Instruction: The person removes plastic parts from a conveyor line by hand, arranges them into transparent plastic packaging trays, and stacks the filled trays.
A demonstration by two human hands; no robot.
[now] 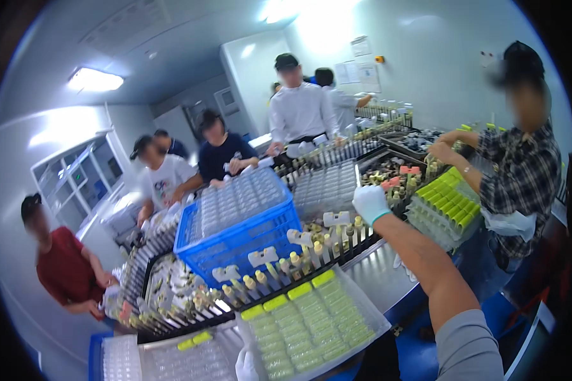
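- My right hand (370, 203), in a white glove, is stretched far out over the work line, the bare forearm running back to a grey sleeve at the lower edge.
- Its fingers are curled loosely downward; I cannot tell whether they pinch anything.
- Just below and to the left of that hand stands a row of small vials (337, 233) with yellowish caps, set upright in a long dark rack (260, 298) that runs diagonally away to my left.
- White tabs stick up among the vials, just left of the hand.
- My left hand (245, 366) shows only as a white-gloved tip at the bottom edge, touching the near corner of a clear tray (311, 327) of pale green capped vials; its grip is out of sight, so I cannot tell whether it is closed.
- Beyond the rack, left of my right hand, sits a blue crate (238, 241) holding clear trays.
- Right of my right hand, a stack of bright green-capped vials (448, 203) lies close by, and a person in a checked shirt (521, 178) works just behind it.
- Other people (222, 152) stand along the far side of the line, well apart from my hands.
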